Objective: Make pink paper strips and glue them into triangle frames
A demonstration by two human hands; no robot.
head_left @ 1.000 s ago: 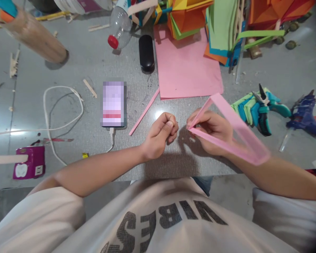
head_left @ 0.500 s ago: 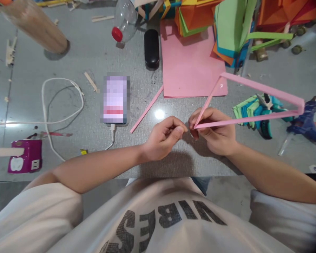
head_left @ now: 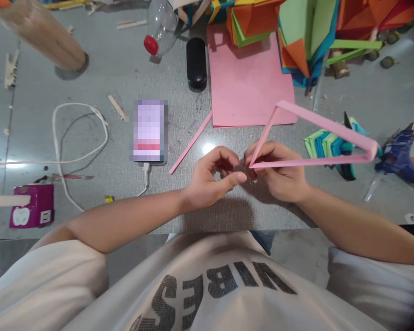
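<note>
My right hand [head_left: 279,170] is closed on one corner of a pink paper strip frame [head_left: 326,124], bent into a long, roughly triangular loop. The loop stretches to the right above the table, its far bend over the glue gun's tip. Just left of that pinched corner is my left hand [head_left: 215,177], its thumb and fingers apart with nothing visible between them. A loose pink paper strip [head_left: 191,142] lies slantwise beyond my left hand. Sheets of pink paper [head_left: 251,87] lie farther back on the table.
A blue glue gun [head_left: 403,156] and a folded green-and-blue paper piece [head_left: 326,147] lie at right. Left are a phone [head_left: 148,131] on a white cable [head_left: 55,133] and a purple charger block [head_left: 32,207]. A black case [head_left: 196,64] and a plastic bottle [head_left: 162,23] are behind.
My left thumb and fingers have parted from a pinch. The far end of the pink loop has swung left and slightly down, while my right hand keeps its hold.
</note>
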